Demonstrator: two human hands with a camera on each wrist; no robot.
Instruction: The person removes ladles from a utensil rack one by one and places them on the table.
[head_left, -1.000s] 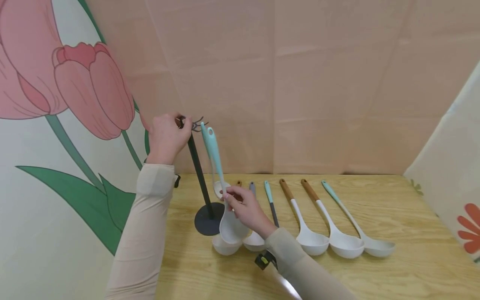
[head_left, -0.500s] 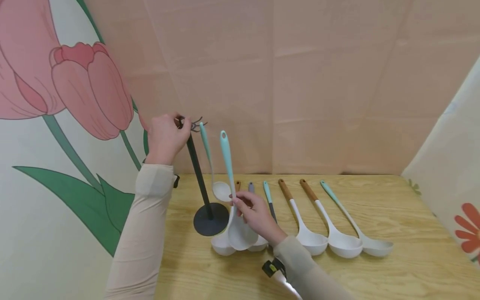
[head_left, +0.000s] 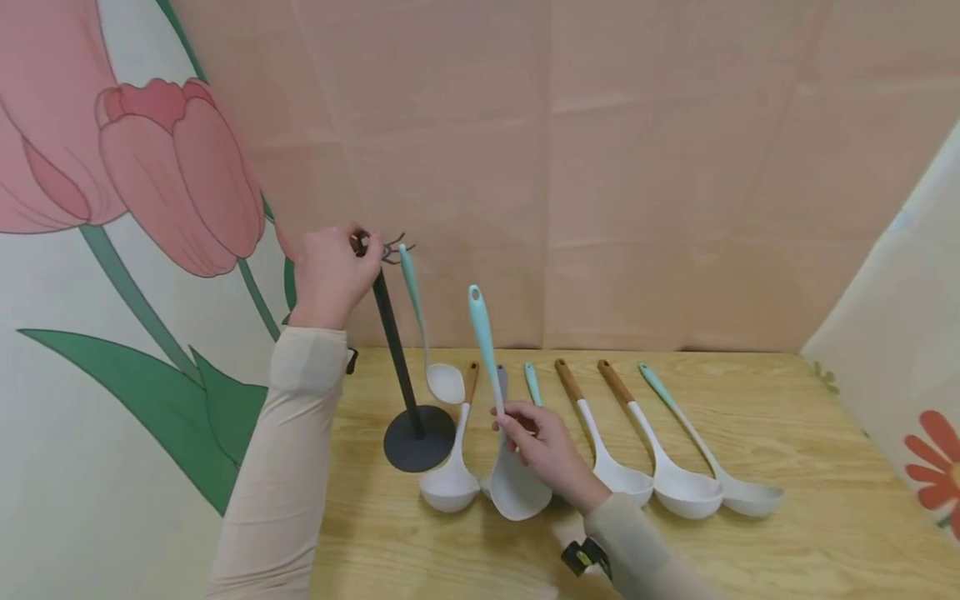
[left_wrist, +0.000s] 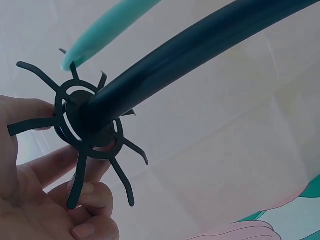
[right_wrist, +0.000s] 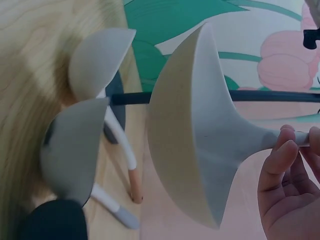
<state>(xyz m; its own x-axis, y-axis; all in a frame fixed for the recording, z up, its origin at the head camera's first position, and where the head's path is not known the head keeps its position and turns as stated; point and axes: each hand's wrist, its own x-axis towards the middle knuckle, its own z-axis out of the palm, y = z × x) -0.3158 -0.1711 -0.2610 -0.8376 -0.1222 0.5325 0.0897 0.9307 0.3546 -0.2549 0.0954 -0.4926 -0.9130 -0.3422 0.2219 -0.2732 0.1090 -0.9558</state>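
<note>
My left hand (head_left: 333,271) grips the top of a black utensil stand (head_left: 395,350), fingers at its ring of hooks in the left wrist view. From one hook hangs a ladle with a teal handle (head_left: 409,279) and a white bowl, to the right of the pole. With thumb and fingers, my right hand (head_left: 543,446) pinches the stem of another ladle (head_left: 517,496), white with a teal handle that points up. Its bowl (right_wrist: 215,130) is large in the right wrist view, raised over the table and overlapping ladles behind it.
On the wooden table (head_left: 832,533), several ladles lie in a row. A brown-handled ladle (head_left: 448,487) is near the stand's round base (head_left: 405,454); more brown-handled ladles (head_left: 690,498) and a teal-handled ladle (head_left: 753,498) lie to the right. A pinkish wall covering (head_left: 600,208) stands behind.
My right hand has moved right and down with its ladle, away from the stand and the hanging ladle. The left hand stays at the stand's top.
</note>
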